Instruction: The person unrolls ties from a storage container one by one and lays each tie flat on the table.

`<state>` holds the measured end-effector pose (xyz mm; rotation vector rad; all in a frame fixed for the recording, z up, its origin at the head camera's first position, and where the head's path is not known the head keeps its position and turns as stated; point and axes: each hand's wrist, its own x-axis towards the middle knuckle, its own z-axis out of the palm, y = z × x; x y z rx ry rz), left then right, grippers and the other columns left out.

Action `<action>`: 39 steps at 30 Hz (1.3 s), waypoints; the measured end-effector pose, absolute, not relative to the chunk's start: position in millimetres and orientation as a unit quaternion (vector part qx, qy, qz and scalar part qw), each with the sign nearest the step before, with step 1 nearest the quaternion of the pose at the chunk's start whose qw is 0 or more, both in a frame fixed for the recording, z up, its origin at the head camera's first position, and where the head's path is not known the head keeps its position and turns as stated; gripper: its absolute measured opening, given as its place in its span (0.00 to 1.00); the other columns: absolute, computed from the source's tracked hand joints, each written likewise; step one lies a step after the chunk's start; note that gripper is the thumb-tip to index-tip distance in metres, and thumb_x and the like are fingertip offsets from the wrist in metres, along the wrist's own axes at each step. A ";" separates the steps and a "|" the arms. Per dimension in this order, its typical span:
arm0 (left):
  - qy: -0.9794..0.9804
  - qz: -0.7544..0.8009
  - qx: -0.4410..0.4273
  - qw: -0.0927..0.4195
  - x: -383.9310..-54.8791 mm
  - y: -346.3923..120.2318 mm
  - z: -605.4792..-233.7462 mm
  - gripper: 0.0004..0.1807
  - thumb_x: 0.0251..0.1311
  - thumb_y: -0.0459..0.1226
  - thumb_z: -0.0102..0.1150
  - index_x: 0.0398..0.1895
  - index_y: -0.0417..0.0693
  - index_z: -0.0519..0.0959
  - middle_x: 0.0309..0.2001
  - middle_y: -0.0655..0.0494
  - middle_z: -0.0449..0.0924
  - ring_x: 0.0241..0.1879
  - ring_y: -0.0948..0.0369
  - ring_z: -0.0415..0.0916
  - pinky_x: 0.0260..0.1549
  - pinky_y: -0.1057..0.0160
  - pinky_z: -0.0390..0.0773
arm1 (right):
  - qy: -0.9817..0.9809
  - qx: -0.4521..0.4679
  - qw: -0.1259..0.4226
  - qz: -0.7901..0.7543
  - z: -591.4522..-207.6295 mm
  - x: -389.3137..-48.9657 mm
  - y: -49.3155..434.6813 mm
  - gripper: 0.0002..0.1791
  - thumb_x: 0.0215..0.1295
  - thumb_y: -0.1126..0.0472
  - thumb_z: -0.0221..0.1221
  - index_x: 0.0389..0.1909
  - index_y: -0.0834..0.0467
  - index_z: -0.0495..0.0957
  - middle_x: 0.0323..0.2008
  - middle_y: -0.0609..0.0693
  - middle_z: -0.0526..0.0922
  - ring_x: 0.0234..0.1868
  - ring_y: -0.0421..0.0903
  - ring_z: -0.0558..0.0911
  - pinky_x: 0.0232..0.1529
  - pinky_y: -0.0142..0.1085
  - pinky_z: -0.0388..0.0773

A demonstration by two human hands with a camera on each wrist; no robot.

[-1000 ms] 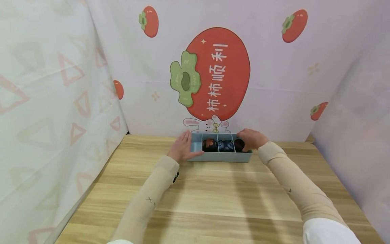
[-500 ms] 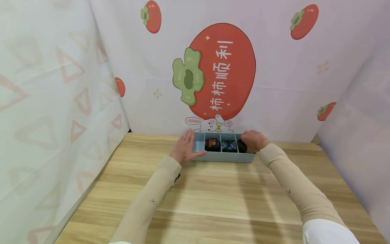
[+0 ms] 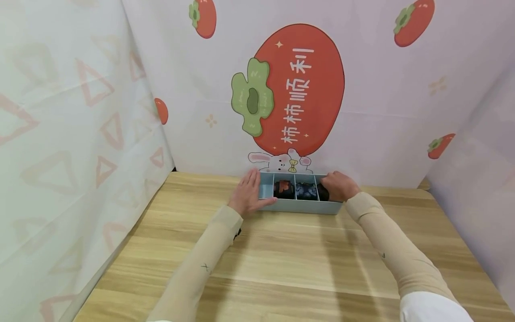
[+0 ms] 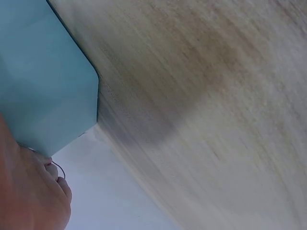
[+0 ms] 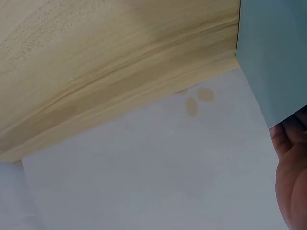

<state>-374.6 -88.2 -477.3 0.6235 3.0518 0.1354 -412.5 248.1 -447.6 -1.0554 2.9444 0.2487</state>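
A pale blue-grey divided box [image 3: 306, 206] stands on the table against the back wall. My left hand [image 3: 246, 195] braces its left end, fingers straight, thumb along the front rim. The compartment nearest that hand holds nothing. Beside it sit a black cloth roll with an orange flower [image 3: 284, 189] and a dark blue floral roll [image 3: 306, 191]. At the right end my right hand [image 3: 341, 186] reaches in with curled fingers over a dark roll [image 3: 323, 192], partly hidden. In the right wrist view, fingers [image 5: 279, 140] show at the box's rim.
The wood-grain table [image 3: 281, 264] reaches forward from the box. A white back wall sheet [image 3: 201, 143] printed with persimmons and a rabbit hangs right behind it. Side sheets [image 3: 80, 147] enclose the left and right.
My right hand has closed further over the dark roll, and its thumb has gone lower behind the roll. The left hand keeps its place at the box. The head view has shifted slightly.
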 end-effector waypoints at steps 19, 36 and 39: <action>0.980 0.060 0.189 0.010 -372.4 -84.6 -477.0 0.64 0.66 0.76 0.44 0.85 0.35 0.43 0.87 0.42 0.39 0.87 0.49 0.36 0.85 0.51 0.45 | 0.946 -0.325 -0.013 0.016 -448.4 -411.0 252.4 0.21 0.48 0.59 0.84 0.40 0.63 0.87 0.32 0.54 0.89 0.28 0.44 0.81 0.34 0.39 0.84; 0.981 0.044 0.189 0.010 -373.3 -83.4 -475.9 0.65 0.66 0.77 0.41 0.85 0.34 0.43 0.87 0.41 0.38 0.87 0.48 0.35 0.85 0.51 0.45 | 0.959 -0.284 0.009 0.014 -396.8 -394.0 250.1 0.18 0.47 0.59 0.79 0.36 0.61 0.84 0.29 0.52 0.84 0.27 0.47 0.77 0.31 0.39 0.77; 0.981 0.047 0.189 0.009 -373.2 -84.8 -477.7 0.65 0.66 0.77 0.41 0.85 0.34 0.43 0.87 0.41 0.39 0.87 0.48 0.36 0.85 0.51 0.45 | 0.958 -0.288 0.002 0.009 -384.6 -389.5 248.4 0.18 0.46 0.58 0.79 0.35 0.61 0.84 0.28 0.52 0.84 0.27 0.47 0.77 0.31 0.40 0.78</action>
